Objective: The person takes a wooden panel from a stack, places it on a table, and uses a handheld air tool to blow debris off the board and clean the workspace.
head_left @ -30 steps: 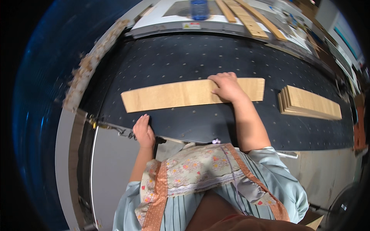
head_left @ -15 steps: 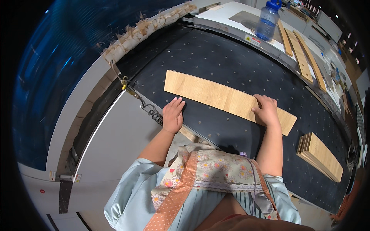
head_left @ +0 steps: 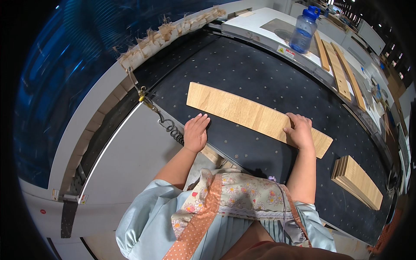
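- Your black counter (head_left: 242, 65)
- Long wooden board (head_left: 242, 111) lying on it
- Board stack (head_left: 360, 183) to its right
- Your right grip (head_left: 300, 132) across the long board, whether clasping I cannot tell
- Your left grip (head_left: 196, 133), open, just beside its near edge

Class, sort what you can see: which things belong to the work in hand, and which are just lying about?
In the work:
wooden board, right hand on it
dark dotted table beneath
stack of similar boards, probably

Apparently just lying about:
blue bottle
three long wooden strips
coiled black hose, near the left hand
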Tool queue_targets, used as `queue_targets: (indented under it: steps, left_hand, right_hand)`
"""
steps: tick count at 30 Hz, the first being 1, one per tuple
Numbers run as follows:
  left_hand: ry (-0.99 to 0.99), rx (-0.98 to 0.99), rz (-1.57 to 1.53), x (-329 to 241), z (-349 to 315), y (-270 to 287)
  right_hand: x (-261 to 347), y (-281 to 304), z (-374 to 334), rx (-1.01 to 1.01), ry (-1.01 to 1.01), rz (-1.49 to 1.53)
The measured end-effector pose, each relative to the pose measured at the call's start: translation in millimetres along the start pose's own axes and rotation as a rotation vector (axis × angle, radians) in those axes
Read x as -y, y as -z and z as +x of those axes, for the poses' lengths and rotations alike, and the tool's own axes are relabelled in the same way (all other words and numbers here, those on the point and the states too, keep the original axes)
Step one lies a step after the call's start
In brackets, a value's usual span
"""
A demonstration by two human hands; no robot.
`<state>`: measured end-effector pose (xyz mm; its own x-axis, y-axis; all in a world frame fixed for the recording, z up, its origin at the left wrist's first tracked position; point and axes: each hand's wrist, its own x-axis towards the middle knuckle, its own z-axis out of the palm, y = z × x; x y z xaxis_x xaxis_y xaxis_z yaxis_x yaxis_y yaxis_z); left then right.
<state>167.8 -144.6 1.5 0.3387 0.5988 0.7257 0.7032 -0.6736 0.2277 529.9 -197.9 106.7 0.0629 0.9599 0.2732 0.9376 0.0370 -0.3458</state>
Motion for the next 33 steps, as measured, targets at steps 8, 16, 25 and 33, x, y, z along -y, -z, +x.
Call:
queue_targets:
  steps: [8,16,25,33]
  left_hand:
    - [0.011,-0.006,-0.033,-3.1,3.5,0.6]
    - [0.028,-0.007,-0.035,-3.2,1.3,-1.7]
    - [0.018,-0.005,-0.036,-3.2,1.6,-1.2]
    - [0.008,-0.012,-0.071,0.6,-1.0,-0.7]
  right_hand:
    - [-2.8,1.3,-2.1,-0.011,0.014,-0.026]
    - [-5.0,-0.7,-1.7,-0.004,0.034,-0.034]
    - [-6.4,-1.9,-4.3,-0.031,0.041,-0.036]
    - [-8.0,-7.7,-1.7,-0.022,0.027,-0.053]
